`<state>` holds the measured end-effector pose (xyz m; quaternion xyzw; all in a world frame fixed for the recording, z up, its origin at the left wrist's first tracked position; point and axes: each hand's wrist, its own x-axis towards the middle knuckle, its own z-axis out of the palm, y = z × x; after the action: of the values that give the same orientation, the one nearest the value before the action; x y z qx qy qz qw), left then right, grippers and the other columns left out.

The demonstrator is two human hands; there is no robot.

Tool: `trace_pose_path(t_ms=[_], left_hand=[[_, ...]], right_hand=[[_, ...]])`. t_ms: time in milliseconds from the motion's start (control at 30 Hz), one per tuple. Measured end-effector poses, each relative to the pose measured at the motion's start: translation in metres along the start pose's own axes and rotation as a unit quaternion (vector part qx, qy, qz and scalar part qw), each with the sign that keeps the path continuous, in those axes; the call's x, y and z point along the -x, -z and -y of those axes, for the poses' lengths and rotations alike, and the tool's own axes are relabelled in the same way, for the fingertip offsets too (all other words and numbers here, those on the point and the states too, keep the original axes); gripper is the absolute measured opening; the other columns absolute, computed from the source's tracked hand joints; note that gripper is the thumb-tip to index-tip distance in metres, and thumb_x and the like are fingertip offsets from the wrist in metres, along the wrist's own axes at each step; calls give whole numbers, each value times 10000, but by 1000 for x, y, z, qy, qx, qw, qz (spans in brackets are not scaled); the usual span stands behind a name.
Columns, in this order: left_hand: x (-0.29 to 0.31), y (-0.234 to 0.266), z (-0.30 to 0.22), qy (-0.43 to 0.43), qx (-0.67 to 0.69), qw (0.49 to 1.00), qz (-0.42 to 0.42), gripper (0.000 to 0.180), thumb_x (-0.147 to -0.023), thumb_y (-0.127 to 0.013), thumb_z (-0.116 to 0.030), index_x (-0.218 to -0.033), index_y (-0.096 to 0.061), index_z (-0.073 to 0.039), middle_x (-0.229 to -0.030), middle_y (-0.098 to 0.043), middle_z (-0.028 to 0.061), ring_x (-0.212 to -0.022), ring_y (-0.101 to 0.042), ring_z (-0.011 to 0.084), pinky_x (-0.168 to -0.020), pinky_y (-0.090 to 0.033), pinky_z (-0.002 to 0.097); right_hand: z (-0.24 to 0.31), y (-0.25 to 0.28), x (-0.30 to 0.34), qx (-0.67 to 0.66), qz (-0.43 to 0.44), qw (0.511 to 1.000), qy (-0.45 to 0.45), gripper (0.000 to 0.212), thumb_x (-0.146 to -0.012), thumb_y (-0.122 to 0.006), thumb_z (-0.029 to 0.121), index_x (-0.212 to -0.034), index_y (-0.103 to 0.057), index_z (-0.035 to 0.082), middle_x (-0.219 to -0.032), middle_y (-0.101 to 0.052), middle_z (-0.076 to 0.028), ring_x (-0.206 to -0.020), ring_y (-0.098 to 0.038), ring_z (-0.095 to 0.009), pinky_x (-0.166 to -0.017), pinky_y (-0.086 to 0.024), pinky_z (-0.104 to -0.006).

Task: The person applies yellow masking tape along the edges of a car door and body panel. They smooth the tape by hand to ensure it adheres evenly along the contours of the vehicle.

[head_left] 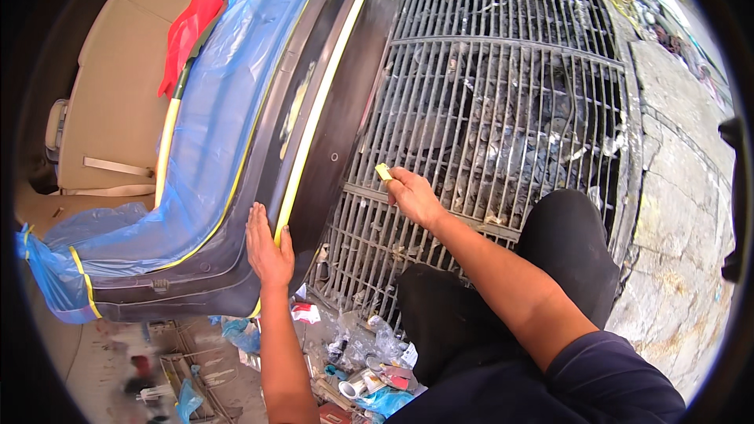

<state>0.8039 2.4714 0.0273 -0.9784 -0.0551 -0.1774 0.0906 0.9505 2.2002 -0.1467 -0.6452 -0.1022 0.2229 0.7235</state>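
My left hand (269,248) lies flat on a dark vehicle door sill (259,180), its fingers stretched out and its thumb over a strip of yellow masking tape (323,82). The tape runs along the sill's outer edge, beside pale patches of filler (294,106). My right hand (415,198) is closed on a small yellow piece (383,173), held above the floor grating and apart from the sill. Whether that piece is folded tape or something else, I cannot tell. Blue plastic film (228,86), edged with thin yellow tape, covers the sill's inner side.
Metal floor grating (503,41) spreads to the right, with litter under it. Beyond lies concrete paving (667,141). Plastic rubbish (385,341) is heaped near my left forearm. Inside the vehicle are a tan seat (118,110) and a red flag (187,35) on a stick.
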Motion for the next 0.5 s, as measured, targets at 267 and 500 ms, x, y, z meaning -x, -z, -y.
trace_pose_path(t_ms=[267,500], left_hand=[[-41,-72,-141,121,269,956,0,409,-1048,-644,25,-1455,-683,15,-1234,-717,181,-1083,-739,259,-926,-606,385],[-71,-151,-167,312,451,828,116,198,-1042,-723,11,-1233,-772,23,-1048,-770,48,-944,-705,102,-860,-574,273]], right_hand=[[28,38,-58,221,180,940,185,290,-998,-612,248,-1146,-703,16,-1038,-764,-281,-1042,-730,-495,-986,-564,-584],[24,91,-76,266,246,913,187,253,-961,-623,214,-1109,-731,40,-1025,-780,-257,-1013,-746,-481,-951,-580,-585]])
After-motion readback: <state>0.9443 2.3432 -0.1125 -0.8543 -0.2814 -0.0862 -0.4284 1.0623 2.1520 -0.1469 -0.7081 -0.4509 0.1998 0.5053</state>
